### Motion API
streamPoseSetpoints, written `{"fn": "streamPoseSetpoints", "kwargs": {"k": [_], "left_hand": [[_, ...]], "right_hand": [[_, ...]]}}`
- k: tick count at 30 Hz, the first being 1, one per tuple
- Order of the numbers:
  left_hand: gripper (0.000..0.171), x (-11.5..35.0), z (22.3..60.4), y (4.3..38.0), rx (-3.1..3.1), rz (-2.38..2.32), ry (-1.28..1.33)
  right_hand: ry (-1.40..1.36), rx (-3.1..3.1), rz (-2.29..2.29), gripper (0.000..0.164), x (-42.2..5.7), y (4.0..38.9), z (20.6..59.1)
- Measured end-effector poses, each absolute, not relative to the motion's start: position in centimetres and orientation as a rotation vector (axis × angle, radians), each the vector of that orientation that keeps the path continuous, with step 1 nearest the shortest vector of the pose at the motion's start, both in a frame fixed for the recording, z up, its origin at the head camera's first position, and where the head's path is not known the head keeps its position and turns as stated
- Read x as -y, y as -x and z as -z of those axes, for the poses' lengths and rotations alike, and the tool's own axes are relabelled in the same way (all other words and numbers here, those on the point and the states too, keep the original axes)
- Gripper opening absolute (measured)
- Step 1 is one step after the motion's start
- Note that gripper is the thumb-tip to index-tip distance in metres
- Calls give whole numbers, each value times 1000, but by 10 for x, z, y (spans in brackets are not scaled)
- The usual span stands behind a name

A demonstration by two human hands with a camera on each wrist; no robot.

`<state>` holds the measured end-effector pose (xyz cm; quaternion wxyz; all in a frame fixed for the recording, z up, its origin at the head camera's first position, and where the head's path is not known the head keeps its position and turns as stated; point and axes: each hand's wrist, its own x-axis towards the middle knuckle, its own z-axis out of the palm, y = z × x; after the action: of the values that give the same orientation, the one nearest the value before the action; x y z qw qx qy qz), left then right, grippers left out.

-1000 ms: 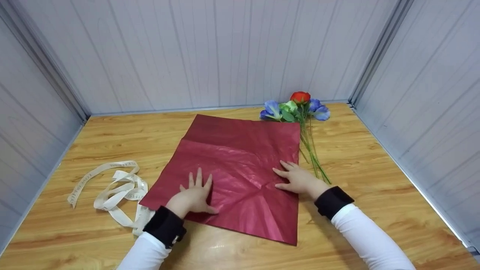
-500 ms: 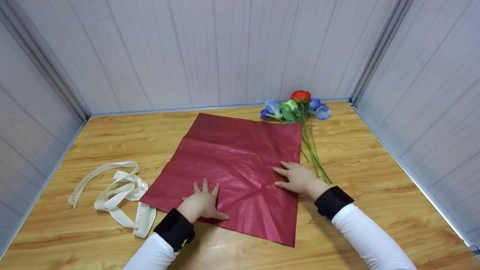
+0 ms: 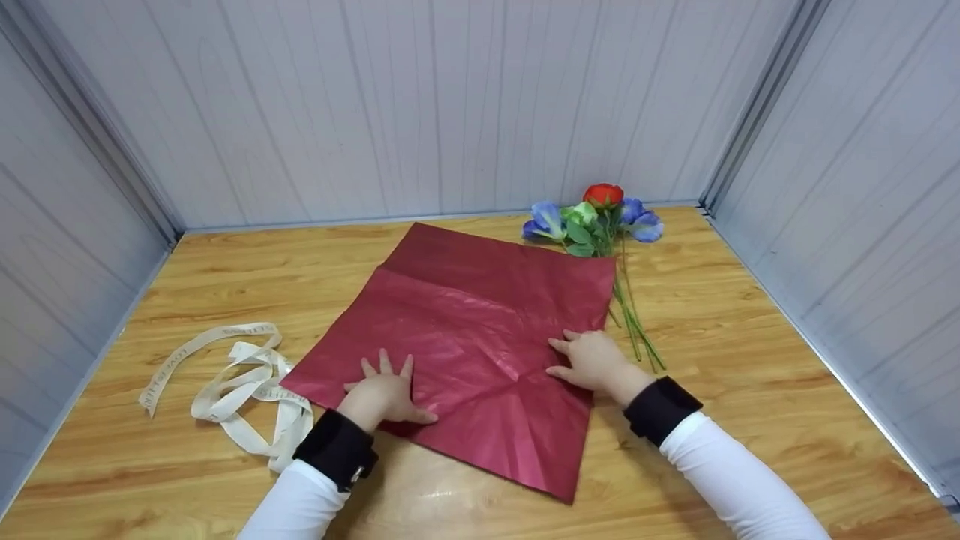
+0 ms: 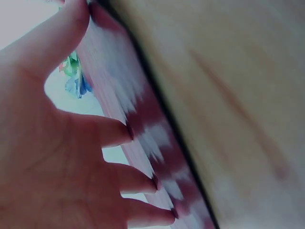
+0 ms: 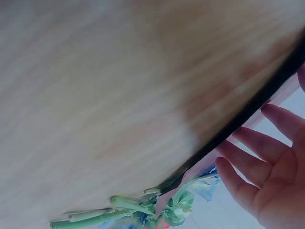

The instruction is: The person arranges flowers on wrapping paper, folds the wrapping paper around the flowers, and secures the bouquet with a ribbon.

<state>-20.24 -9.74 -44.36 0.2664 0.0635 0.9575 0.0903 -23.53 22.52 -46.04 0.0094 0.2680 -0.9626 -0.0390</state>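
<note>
My left hand (image 3: pixel 384 396) and right hand (image 3: pixel 596 364) rest with fingers spread on the red paper (image 3: pixel 472 319), which lies on the bench (image 3: pixel 750 322). I should press softly with both so it won't wrinkle, and mind the flowers (image 3: pixel 581 214) by its far right corner.

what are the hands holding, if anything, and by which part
Nothing is gripped: the left hand rests, fingers spread, on the dark red sheet near its front edge, the right hand near its right edge.
</note>
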Motion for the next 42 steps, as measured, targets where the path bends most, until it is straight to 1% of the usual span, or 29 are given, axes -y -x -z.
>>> {"fn": "streamPoseSetpoints", "kwargs": {"k": [4, 11, 16, 19, 23, 26, 29, 32, 35, 38, 42], "left_hand": [[111, 97, 443, 199, -2608, -201, -173], [103, 81, 439, 178, -2725, -200, -271], [112, 67, 438, 166, -2717, -75, -217], [118, 66, 438, 169, -2678, 34, -185], [119, 73, 438, 183, -2656, 5, -191], [119, 80, 439, 192, -2644, -45, -189], [122, 84, 440, 196, -2647, -55, -181], [121, 82, 441, 194, -2709, -40, -212], [113, 75, 442, 188, -2812, 22, -293], [106, 65, 443, 181, -2895, 70, -371], [112, 54, 444, 173, -2897, 99, -410]], "right_hand": [[-839, 2998, 99, 56, -225, 235, 461], [-840, 2991, 150, 57, -223, 234, 462], [-848, 3046, 165, 57, -222, 234, 465], [-868, 3063, 62, 56, -222, 232, 465], [-909, 3038, -152, 54, -221, 231, 462], [-961, 3031, -253, 55, -220, 231, 460], [-973, 3115, -325, 62, -221, 232, 458], [-951, 3210, -370, 69, -223, 232, 457], [-952, 3244, -403, 74, -225, 231, 456], [-973, 3233, -409, 75, -227, 231, 456], [-982, 3229, -389, 73, -226, 231, 456]]}}
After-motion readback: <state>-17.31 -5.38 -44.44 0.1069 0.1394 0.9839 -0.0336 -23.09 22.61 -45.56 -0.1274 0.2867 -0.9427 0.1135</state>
